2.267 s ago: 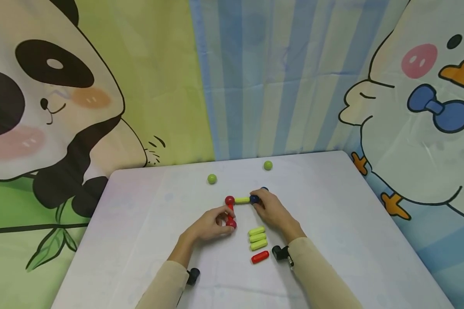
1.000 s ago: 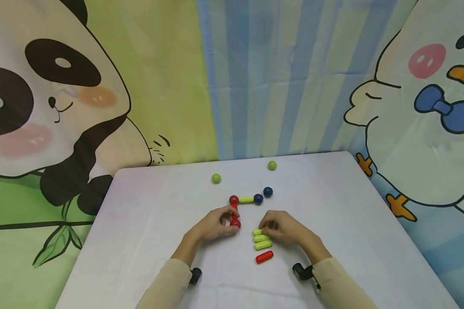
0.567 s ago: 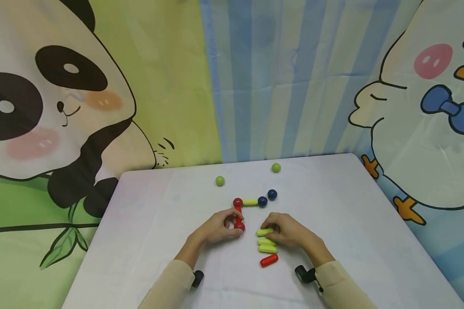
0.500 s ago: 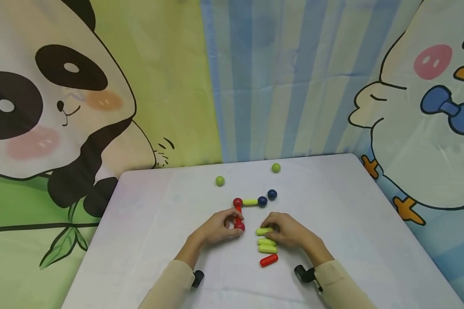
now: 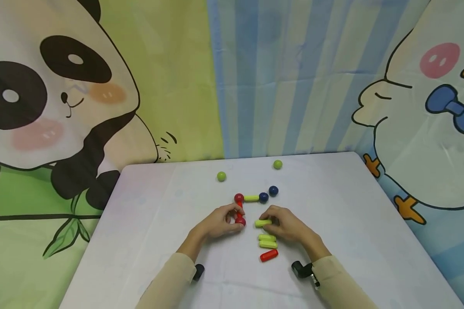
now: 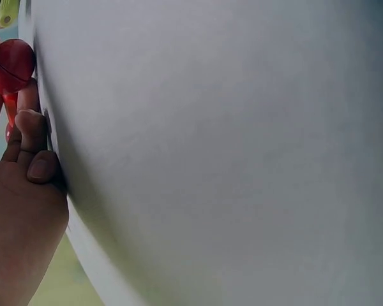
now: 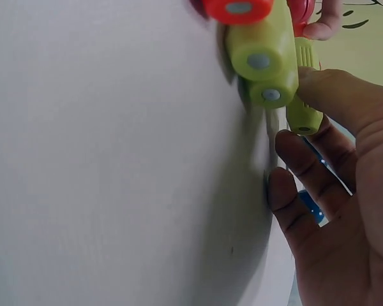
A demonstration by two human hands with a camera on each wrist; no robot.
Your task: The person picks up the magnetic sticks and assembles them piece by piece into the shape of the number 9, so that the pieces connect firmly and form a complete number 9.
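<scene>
My left hand (image 5: 218, 222) grips the near red ball (image 5: 240, 221) of a joined chain. From that ball a red rod runs away to a second red ball (image 5: 239, 198). A yellow-green rod (image 5: 251, 198) links it to a dark blue ball (image 5: 264, 197). Between thumb and fingers, my right hand (image 5: 290, 225) pinches another yellow-green rod (image 5: 261, 223), whose left end points at the near red ball across a small gap. In the right wrist view this rod (image 7: 304, 121) shows a round disc in its end, and two more yellow-green rods (image 7: 258, 54) lie beside it.
Nearer me on the white table (image 5: 139, 257) lie the two spare yellow-green rods (image 5: 268, 244) and a red rod (image 5: 269, 255). A loose blue ball (image 5: 273, 191) sits by the chain's blue end. Two green balls (image 5: 221, 176) stand towards the back edge, before a cartoon-printed curtain (image 5: 247, 86).
The right hand left the blue ball, came back to the row of rods and took the farthest yellow-green one, shifting it away from the others towards the red ball. The left hand kept its hold.
</scene>
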